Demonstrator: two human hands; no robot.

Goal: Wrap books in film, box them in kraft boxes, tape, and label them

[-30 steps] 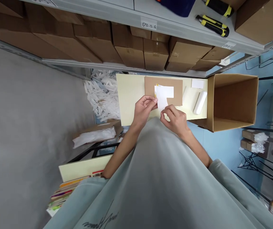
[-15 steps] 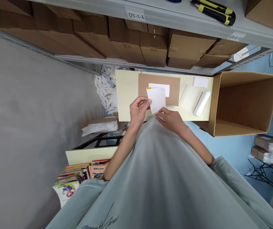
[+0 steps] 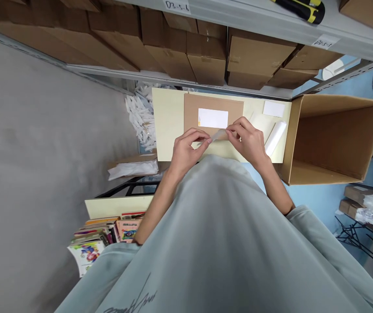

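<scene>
A flat brown cardboard mailer (image 3: 191,113) lies on the pale yellow table (image 3: 168,126) and carries a white label (image 3: 213,118). Just in front of it, my left hand (image 3: 186,150) and my right hand (image 3: 250,141) pinch the two ends of a thin white strip of paper (image 3: 218,135). The strip hangs between my fingertips over the mailer's near edge. Both hands have their fingers closed on it.
A large open cardboard box (image 3: 333,139) lies on its side at the right. A white roll (image 3: 275,138) and a small white card (image 3: 274,108) rest on the table's right part. Brown cartons (image 3: 206,61) fill the shelf behind. White paper strips (image 3: 141,119) are piled at the left. Books (image 3: 108,234) are stacked lower left.
The upright white sheet I held earlier is gone from above the mailer. A white label now lies flat on the mailer, and my right hand has risen to pinch a thin strip.
</scene>
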